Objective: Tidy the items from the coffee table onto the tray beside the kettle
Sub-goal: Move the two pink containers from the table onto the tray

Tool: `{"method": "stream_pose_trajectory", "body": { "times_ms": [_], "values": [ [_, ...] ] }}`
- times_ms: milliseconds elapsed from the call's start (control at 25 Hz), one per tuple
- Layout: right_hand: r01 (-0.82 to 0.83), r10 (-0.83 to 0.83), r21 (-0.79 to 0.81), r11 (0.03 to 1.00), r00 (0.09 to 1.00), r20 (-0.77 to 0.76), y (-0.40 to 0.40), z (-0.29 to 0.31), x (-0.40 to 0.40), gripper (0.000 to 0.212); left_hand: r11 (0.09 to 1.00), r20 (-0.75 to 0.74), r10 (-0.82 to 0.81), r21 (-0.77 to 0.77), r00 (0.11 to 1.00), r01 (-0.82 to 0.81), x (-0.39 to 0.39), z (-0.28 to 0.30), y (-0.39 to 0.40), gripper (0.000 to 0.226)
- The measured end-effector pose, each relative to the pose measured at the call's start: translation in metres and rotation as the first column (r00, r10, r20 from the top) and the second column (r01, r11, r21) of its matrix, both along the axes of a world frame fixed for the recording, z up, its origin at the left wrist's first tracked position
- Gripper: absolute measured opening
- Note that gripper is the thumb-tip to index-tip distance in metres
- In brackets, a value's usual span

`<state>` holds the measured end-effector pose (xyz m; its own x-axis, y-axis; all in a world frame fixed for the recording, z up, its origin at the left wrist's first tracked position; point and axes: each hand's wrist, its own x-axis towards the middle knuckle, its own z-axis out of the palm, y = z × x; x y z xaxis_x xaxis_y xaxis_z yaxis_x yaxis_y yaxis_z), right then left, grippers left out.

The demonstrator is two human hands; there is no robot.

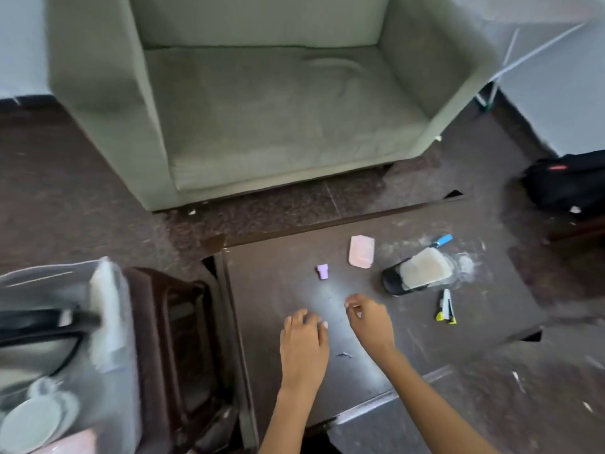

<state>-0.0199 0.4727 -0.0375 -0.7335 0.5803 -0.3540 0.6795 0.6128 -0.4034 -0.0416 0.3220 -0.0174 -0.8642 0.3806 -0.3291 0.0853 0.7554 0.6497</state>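
On the dark coffee table lie a small purple piece, a pink flat packet, a glass jar on its side with a black lid, a blue-capped item and a white stapler-like thing with yellow ends. My left hand hovers over the table's near middle, fingers curled down, holding nothing visible. My right hand is beside it, fingertips pinched together; whether something tiny is between them cannot be made out. The grey tray at lower left holds the black kettle handle and pale saucers.
A pale green armchair stands behind the table. A dark brown stool or side table sits between tray and coffee table. A black bag lies on the floor at right. A small dark scrap lies between my wrists.
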Motion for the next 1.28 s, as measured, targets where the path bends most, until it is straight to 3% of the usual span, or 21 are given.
{"method": "stream_pose_trajectory", "body": {
  "times_ms": [120, 360, 480, 640, 800, 880, 1080, 1280],
  "values": [
    [-0.08, 0.075, 0.092, 0.992, 0.995, 0.058, 0.049, -0.028, -0.027, 0.033, 1.0, -0.015, 0.017, 0.015, 1.0, -0.017, -0.007, -0.024, 0.043, 0.025],
    [-0.124, 0.089, 0.16, 0.979, 0.974, 0.209, 0.105, -0.077, -0.091, 0.053, 0.999, -0.02, 0.047, 0.0, 0.999, -0.047, -0.016, -0.052, 0.098, 0.028],
    [-0.062, 0.031, 0.109, 0.992, 0.964, 0.263, 0.116, -0.096, -0.102, 0.052, 0.999, 0.001, 0.054, -0.004, 0.999, -0.054, -0.018, -0.056, 0.105, 0.032],
    [-0.079, 0.041, 0.157, 0.984, 0.972, 0.233, 0.119, -0.098, -0.092, 0.047, 0.998, 0.055, 0.06, 0.011, 0.997, -0.061, -0.022, -0.053, 0.107, 0.032],
    [-0.218, 0.183, 0.218, 0.951, 0.968, 0.169, 0.118, -0.1, -0.089, 0.064, 0.999, 0.058, 0.053, -0.006, 0.997, -0.053, -0.023, -0.051, 0.097, 0.033],
    [-0.352, 0.304, 0.185, 0.918, 0.921, 0.244, 0.12, -0.106, -0.098, 0.075, 0.998, 0.044, 0.064, -0.007, 0.997, -0.064, -0.024, -0.055, 0.091, 0.03],
    [-0.434, 0.349, 0.265, 0.861, 0.884, 0.312, 0.118, -0.114, -0.088, 0.042, 0.996, 0.072, 0.083, 0.005, 0.994, -0.084, -0.018, -0.06, 0.081, 0.03],
    [-0.434, 0.356, 0.243, 0.868, 0.883, 0.305, 0.108, -0.107, -0.036, 0.051, 0.995, 0.12, 0.097, 0.019, 0.988, -0.1, -0.012, -0.058, 0.075, 0.034]
  ]
}}
